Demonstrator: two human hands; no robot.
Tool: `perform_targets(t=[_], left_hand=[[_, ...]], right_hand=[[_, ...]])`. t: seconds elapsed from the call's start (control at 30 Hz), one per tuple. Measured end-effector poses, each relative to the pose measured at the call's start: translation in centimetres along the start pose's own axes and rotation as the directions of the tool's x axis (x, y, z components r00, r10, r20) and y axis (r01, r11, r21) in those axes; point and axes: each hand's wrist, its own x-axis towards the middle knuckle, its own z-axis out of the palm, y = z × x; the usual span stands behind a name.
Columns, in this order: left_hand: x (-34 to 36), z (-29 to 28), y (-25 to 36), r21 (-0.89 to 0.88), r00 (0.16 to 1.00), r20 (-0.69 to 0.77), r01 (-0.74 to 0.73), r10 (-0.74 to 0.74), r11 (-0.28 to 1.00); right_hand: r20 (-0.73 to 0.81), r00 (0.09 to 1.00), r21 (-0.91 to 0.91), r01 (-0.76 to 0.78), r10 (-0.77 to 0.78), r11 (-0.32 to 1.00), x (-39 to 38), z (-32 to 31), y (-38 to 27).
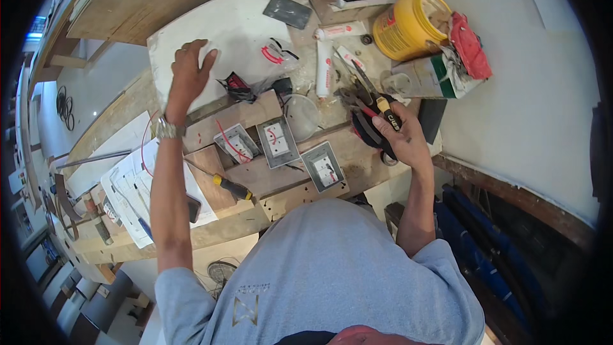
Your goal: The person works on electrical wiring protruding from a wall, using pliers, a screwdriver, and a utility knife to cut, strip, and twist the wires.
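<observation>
My left hand (190, 71) rests on or just over a white board (236, 25), holding nothing, its thumb apart from the bent fingers. On the right, my right hand (403, 139) is closed round a long, slim tool with a black-and-yellow handle (387, 112). Beside that handle are red-handled pliers (351, 98); whether the same hand grips them I cannot tell. Between my arms lie three grey electrical boxes with white inserts: a left one (237, 144), a middle one (277, 143) and a right one (323, 167). Red wire shows on the left and middle inserts.
A yellow-and-black screwdriver (231, 186) lies near the front edge. White tubes (324, 69) and a yellow tub (408, 27) stand or lie at the back right, with a red cloth (471, 46) beside the tub. Papers (131, 182) lie under my left arm.
</observation>
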Motion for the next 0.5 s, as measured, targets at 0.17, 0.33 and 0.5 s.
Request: perform_targets(t=[0.17,0.33,0.5], left_hand=[[-5.3,1.8,14.0,-0.436,0.985,0.066,-0.118,0.162,0.892],[-7.9,6.9,23.7,-0.400,0.904,0.254,-0.225,0.344,0.888],[-5.6,13.5,26.5,-0.215,0.860,0.148,-0.454,0.488,0.865]], right_hand=[[-0.108,0.956,0.162,-0.252,0.271,0.954,-3.2,-1.9,1.9],[-0.206,0.938,0.165,-0.249,0.280,0.954,-5.5,-3.0,2.5],[-0.170,0.941,0.158,-0.266,0.292,0.951,-8.8,-3.5,4.0]])
